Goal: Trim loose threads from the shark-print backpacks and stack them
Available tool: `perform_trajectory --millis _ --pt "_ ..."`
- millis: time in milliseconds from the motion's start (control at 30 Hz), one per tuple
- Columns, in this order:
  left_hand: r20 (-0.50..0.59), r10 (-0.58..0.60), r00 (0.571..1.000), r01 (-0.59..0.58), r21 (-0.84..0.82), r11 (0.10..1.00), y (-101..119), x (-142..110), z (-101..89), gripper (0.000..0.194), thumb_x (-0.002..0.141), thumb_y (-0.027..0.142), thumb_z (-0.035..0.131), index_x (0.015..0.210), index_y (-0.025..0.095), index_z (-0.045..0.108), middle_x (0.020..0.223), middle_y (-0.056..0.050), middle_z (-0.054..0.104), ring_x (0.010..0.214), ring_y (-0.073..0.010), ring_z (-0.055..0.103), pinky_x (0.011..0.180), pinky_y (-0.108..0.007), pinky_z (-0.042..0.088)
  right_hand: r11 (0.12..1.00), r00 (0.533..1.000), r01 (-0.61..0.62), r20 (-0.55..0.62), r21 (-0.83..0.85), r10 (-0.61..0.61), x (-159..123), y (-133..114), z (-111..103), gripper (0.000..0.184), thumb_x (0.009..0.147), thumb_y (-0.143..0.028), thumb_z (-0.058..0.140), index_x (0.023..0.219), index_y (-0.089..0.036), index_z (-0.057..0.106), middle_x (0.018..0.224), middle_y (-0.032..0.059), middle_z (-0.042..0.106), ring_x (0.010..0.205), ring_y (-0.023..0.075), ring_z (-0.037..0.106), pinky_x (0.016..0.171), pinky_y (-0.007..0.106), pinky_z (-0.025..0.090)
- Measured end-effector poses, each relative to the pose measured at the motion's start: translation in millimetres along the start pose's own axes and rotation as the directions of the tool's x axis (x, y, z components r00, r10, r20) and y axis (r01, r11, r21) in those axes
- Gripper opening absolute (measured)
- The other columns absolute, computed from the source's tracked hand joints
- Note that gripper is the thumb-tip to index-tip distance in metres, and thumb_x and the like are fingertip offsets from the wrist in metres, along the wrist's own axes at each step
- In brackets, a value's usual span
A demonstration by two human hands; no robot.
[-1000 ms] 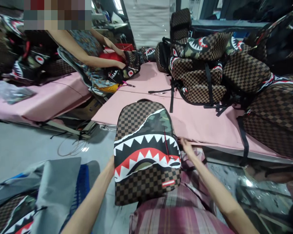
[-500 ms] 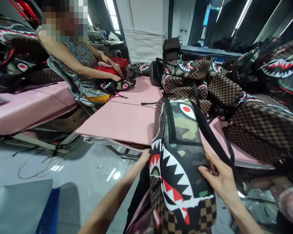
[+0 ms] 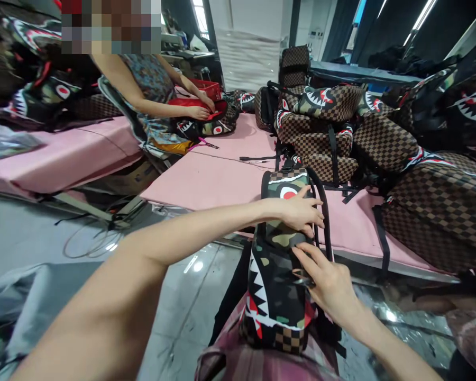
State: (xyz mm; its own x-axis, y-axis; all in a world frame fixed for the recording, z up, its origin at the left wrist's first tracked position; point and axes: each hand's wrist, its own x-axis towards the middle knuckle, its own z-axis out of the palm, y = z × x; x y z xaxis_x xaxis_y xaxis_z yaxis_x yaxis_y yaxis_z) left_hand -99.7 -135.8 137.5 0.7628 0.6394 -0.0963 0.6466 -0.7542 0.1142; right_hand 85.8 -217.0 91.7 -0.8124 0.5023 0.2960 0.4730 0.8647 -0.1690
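"Where are the hands?"

"The left hand [image 3: 301,211] reaches across with its fingers spread wide, flat on the upper part of the backpack [image 3: 275,275], just beside the printed eye. The right hand [image 3: 331,280] is lower down, at the bag's right edge, its fingers curled narrowly around a small metal tool [image 3: 304,281]. The tool is too blurred to name."

"So how does the bag lie?"

"Under the left hand and alongside the right. Its side, with camouflage and shark teeth, faces up. The lower end is against the plaid clothing [image 3: 254,360], and the upper end reaches over the edge of the pink table [image 3: 198,180]. A black strap [image 3: 323,201] curves along its right side, close to the left fingertips."

"And past that?"

"Checkered bags [image 3: 325,143] are piled on the table beyond the backpack and to the right. A pair of pliers with pink handles [image 3: 209,144] lies farther left, near another person [image 3: 146,90]. That person has both hands at a bag with a red lining [image 3: 220,114], and there's a red basket [image 3: 206,87] just behind."

"Anything at the far left?"

"More shark-print bags [image 3: 51,98] and some clear plastic [image 3: 8,138] on a second pink table [image 3: 87,143]."
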Motion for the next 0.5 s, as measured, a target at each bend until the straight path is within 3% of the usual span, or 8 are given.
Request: perform_trajectory --millis 100,167,267,367,433,500 --pt "0.159 -0.03 0.987 0.03 -0.002 1.0 -7.6 -9.7 -6.4 0.047 0.074 0.035 0.064 0.12 0.032 0.055 0.137 0.0 0.046 0.136 -0.0309 0.019 0.106 -0.057 0.007 1.0 0.993 0.03 0.118 -0.011 -0.028 10.0 -6.9 6.8 0.054 0.072 -0.001 0.045 0.122 -0.02 0.053 0.121 0.0092 0.057 0.069 0.0119 0.065 0.052 0.019 0.047" --pt "0.172 -0.106 0.979 0.101 0.039 0.994 -10.6 -17.5 -10.3 0.061 0.064 0.04 0.071 0.122 0.028 0.055 0.143 -0.004 0.038 0.137 -0.0357 0.008 0.105 -0.059 0.01 0.999 0.983 0.036 0.179 -0.017 -0.033 12.7 -10.9 7.7 0.059 0.071 0.001 0.044 0.124 -0.022 0.051 0.12 0.0084 0.056 0.07 0.0115 0.065 0.05 0.018 0.045" --pt "0.114 -0.174 0.978 0.164 0.089 0.982 -8.4 -22.8 -9.1 0.072 0.055 0.041 0.076 0.122 0.026 0.055 0.146 -0.006 0.032 0.137 -0.0396 0.004 0.102 -0.061 0.016 0.992 0.959 0.017 0.282 -0.128 0.02 21.2 -17.5 4.7 0.056 0.072 -0.002 0.046 0.126 -0.021 0.049 0.115 0.0094 0.057 0.065 0.0138 0.065 0.045 0.02 0.041" --pt "0.026 -0.156 0.987 0.151 0.147 0.978 -1.6 -20.9 0.5 0.068 0.058 0.032 0.076 0.122 0.026 0.054 0.142 -0.009 0.038 0.134 -0.0405 0.014 0.1 -0.064 0.017 0.974 0.906 0.004 0.414 -0.226 0.092 39.3 -23.4 3.9 0.037 0.077 -0.012 0.05 0.113 -0.017 0.056 0.113 0.0131 0.059 0.061 0.0181 0.065 0.046 0.025 0.041" --pt "-0.043 -0.129 0.991 0.134 0.183 0.974 2.1 -19.5 8.8 0.063 0.061 0.028 0.075 0.12 0.025 0.055 0.138 -0.011 0.043 0.132 -0.0409 0.019 0.098 -0.068 0.016 0.975 0.87 -0.014 0.478 -0.221 0.121 51.4 -24.8 6.8 0.024 0.081 -0.024 0.052 0.101 -0.014 0.06 0.106 0.0159 0.062 0.065 0.0219 0.066 0.051 0.027 0.042" --pt "-0.107 -0.101 0.989 0.121 0.202 0.972 4.1 -19.7 17.4 0.059 0.062 0.028 0.075 0.118 0.024 0.055 0.135 -0.012 0.045 0.131 -0.0416 0.021 0.095 -0.071 0.013 0.985 0.842 -0.068 0.521 -0.158 0.142 57.8 -23.9 11.3 0.026 0.082 -0.036 0.054 0.093 -0.014 0.061 0.092 0.0154 0.067 0.071 0.025 0.067 0.057 0.028 0.043"
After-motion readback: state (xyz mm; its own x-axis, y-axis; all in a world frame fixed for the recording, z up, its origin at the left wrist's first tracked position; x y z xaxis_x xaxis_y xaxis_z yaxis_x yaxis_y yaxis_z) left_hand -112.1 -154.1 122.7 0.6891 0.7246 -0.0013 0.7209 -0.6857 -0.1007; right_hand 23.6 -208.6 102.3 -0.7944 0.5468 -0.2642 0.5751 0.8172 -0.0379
